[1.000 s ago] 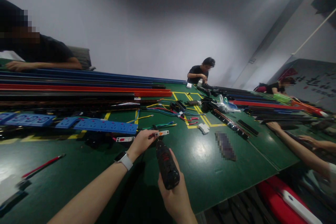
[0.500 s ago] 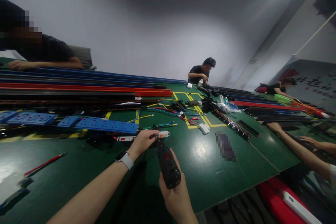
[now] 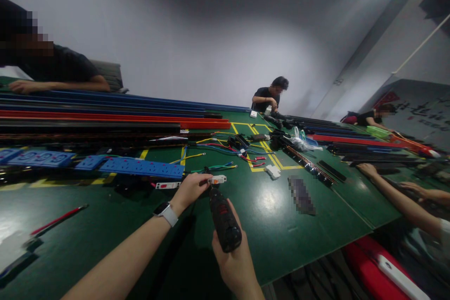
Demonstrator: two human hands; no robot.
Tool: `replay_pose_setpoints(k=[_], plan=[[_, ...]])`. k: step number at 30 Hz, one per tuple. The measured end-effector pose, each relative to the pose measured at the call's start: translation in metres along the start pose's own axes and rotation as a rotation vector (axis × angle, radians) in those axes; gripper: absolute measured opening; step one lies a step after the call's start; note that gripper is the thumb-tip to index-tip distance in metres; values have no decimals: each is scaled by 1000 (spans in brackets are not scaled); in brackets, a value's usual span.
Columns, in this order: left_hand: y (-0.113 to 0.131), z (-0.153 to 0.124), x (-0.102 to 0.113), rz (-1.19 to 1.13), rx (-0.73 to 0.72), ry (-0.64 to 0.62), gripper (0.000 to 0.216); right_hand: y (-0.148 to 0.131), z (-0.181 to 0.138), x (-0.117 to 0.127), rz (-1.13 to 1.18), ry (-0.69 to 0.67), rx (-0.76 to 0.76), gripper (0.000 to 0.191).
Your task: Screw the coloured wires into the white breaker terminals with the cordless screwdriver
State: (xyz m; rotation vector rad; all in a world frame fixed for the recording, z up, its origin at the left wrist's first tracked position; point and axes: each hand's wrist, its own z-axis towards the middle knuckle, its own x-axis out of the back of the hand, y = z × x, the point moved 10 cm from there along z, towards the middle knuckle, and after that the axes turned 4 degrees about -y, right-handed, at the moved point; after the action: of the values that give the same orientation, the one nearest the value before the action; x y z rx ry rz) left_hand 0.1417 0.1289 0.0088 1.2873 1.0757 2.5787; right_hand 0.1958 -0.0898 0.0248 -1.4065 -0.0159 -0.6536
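Note:
My left hand [image 3: 192, 191], with a watch on its wrist, is closed on a small white circuit breaker [image 3: 218, 179] with an orange switch. In my right hand [image 3: 235, 253] is a black electric screwdriver [image 3: 225, 222], its front end pointing away from me and meeting the breaker's near side. The tip itself is too small to make out. Left of my left hand, a white module with a red switch [image 3: 168, 185] lies beside a blue socket strip [image 3: 140, 168]. Wires with ring ends [image 3: 223, 166] lie just beyond the breaker.
Long red, black and blue profiles [image 3: 168, 122] run along the table's far left. A white block [image 3: 273, 172] and a blurred-out flat dark object [image 3: 301, 194] lie to the right. A red wire [image 3: 58, 220] is at front left. A co-worker's arm [image 3: 397, 197] reaches in from the right; other people sit further off.
Almost nothing differs: both hands, the breaker and the screwdriver keep their places. The whole view has shifted very slightly.

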Motion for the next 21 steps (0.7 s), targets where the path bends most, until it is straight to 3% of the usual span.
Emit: replay_pose_setpoints(k=[21], plan=[[-1, 0, 0, 27, -1, -6, 27, -4, 0, -1, -29, -15, 15, 84]])
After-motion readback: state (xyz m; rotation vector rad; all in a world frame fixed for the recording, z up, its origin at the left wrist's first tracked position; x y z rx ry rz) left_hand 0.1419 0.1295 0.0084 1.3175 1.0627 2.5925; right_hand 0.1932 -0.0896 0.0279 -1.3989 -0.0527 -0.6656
